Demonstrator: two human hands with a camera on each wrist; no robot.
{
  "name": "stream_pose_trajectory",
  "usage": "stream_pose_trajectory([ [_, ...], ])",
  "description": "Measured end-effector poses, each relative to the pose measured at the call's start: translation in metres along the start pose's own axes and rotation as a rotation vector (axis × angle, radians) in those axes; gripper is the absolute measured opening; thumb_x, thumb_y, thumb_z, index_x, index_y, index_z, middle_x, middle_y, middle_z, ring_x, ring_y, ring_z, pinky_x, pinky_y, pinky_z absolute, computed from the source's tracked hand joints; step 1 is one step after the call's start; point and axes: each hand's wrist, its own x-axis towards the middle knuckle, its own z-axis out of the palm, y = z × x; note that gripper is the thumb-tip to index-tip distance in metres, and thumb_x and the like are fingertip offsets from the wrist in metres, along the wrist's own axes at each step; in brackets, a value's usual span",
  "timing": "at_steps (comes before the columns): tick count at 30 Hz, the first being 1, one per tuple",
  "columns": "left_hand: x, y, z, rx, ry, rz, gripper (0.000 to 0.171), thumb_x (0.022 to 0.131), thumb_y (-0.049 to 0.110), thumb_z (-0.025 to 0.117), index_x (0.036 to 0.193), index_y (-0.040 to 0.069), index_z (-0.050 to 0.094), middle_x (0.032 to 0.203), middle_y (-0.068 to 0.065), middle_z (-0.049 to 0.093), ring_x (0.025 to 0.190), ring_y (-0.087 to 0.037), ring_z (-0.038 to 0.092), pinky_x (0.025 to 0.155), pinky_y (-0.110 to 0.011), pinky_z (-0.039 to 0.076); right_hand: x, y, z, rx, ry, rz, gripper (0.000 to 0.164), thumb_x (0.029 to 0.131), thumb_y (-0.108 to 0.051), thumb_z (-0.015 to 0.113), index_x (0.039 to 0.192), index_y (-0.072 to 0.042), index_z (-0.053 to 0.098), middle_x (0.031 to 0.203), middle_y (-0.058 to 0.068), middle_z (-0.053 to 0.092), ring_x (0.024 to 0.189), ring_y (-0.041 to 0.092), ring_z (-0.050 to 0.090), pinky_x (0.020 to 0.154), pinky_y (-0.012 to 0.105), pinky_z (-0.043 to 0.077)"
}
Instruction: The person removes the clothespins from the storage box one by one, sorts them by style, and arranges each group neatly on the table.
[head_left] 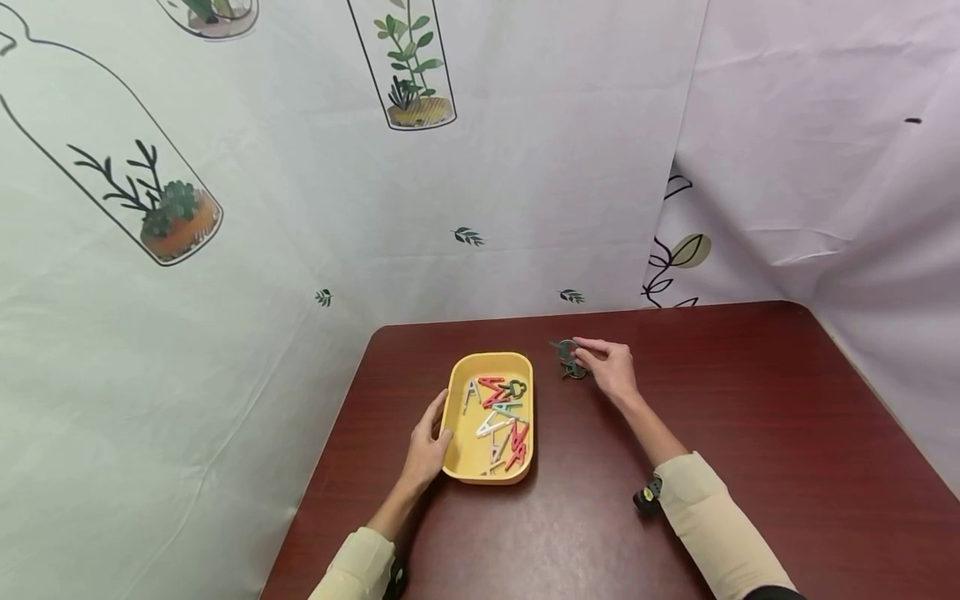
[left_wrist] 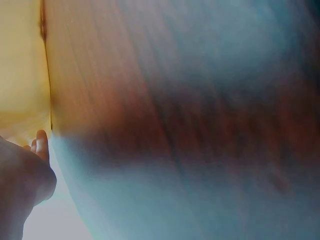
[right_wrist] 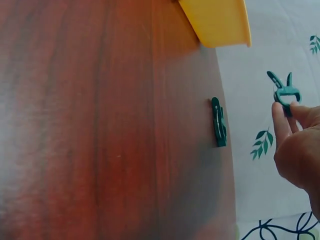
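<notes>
My right hand is raised over the table's far side, pinching a dark green spring clip between thumb and fingertips, its two handles pointing up and away. A second green clip lies on the table below it. At the left long side of a yellow plastic tray, my left hand grips the wall, thumb at the rim and fingers along the outside. Inside the tray lie several clothespins: red ones, a white one, grey ones and a pale green one, plus a dark green clip.
The dark red-brown wooden table meets a light curtain printed with plants at its back and left edges. More pale fabric hangs to the right. Straps with small dark devices sit at both wrists, one by the right sleeve.
</notes>
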Motion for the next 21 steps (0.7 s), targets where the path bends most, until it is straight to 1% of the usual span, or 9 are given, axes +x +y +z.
stream_pose_trajectory([
  [3, -0.002, 0.011, 0.000, -0.012, -0.007, -0.004, 0.070, 0.093, -0.022, 0.051, 0.160, -0.005, 0.041, 0.156, -0.037, 0.044, 0.135, -0.055, 0.051, 0.094, -0.037, 0.055, -0.005, 0.001, -0.003, 0.005, 0.014, 0.075, 0.030, 0.101, 0.002, 0.068, 0.130, 0.010, 0.071, 0.125, 0.034, 0.069, 0.096, 0.022, 0.078, 0.086, 0.033, 0.059],
  [7, -0.006, 0.029, -0.001, -0.023, -0.012, 0.003, 0.068, 0.093, -0.021, 0.052, 0.158, -0.006, 0.042, 0.154, -0.038, 0.046, 0.133, -0.055, 0.053, 0.094, -0.039, 0.056, -0.012, 0.004, -0.008, 0.011, 0.022, 0.179, 0.032, 0.102, 0.003, 0.066, 0.132, 0.010, 0.069, 0.133, 0.032, 0.066, 0.105, 0.027, 0.076, 0.087, 0.030, 0.059],
  [9, -0.007, 0.033, -0.002, -0.023, -0.012, 0.011, 0.067, 0.093, -0.021, 0.051, 0.158, -0.007, 0.042, 0.154, -0.038, 0.046, 0.133, -0.055, 0.053, 0.095, -0.043, 0.055, -0.015, 0.007, -0.010, 0.020, 0.028, 0.216, 0.031, 0.101, 0.004, 0.066, 0.132, 0.010, 0.069, 0.134, 0.032, 0.066, 0.107, 0.029, 0.075, 0.087, 0.029, 0.059],
  [11, -0.008, 0.035, -0.001, -0.023, -0.008, 0.018, 0.067, 0.093, -0.021, 0.051, 0.158, -0.007, 0.042, 0.154, -0.037, 0.046, 0.133, -0.054, 0.053, 0.096, -0.047, 0.055, -0.019, 0.010, -0.012, 0.037, 0.034, 0.235, 0.031, 0.101, 0.004, 0.067, 0.131, 0.012, 0.069, 0.133, 0.034, 0.065, 0.105, 0.028, 0.076, 0.086, 0.029, 0.059],
  [14, -0.008, 0.033, -0.001, -0.024, -0.008, 0.020, 0.068, 0.093, -0.021, 0.051, 0.159, -0.007, 0.041, 0.155, -0.036, 0.045, 0.134, -0.053, 0.053, 0.097, -0.053, 0.053, -0.025, 0.014, -0.015, 0.060, 0.047, 0.243, 0.031, 0.100, 0.005, 0.068, 0.129, 0.014, 0.069, 0.131, 0.036, 0.065, 0.101, 0.023, 0.077, 0.085, 0.029, 0.059],
  [20, -0.007, 0.032, -0.001, -0.030, -0.009, 0.016, 0.068, 0.093, -0.021, 0.051, 0.159, -0.006, 0.041, 0.156, -0.035, 0.046, 0.133, -0.052, 0.054, 0.096, -0.056, 0.054, -0.036, 0.019, -0.019, 0.094, 0.084, 0.257, 0.029, 0.097, 0.008, 0.070, 0.125, 0.017, 0.069, 0.126, 0.037, 0.067, 0.094, 0.017, 0.078, 0.083, 0.030, 0.060],
  [21, -0.006, 0.028, -0.001, -0.025, -0.009, 0.014, 0.069, 0.093, -0.021, 0.051, 0.159, -0.004, 0.042, 0.156, -0.034, 0.046, 0.133, -0.050, 0.054, 0.096, -0.055, 0.054, -0.036, 0.019, -0.020, 0.104, 0.087, 0.265, 0.029, 0.097, 0.008, 0.070, 0.125, 0.018, 0.069, 0.126, 0.037, 0.066, 0.093, 0.016, 0.078, 0.084, 0.031, 0.060],
])
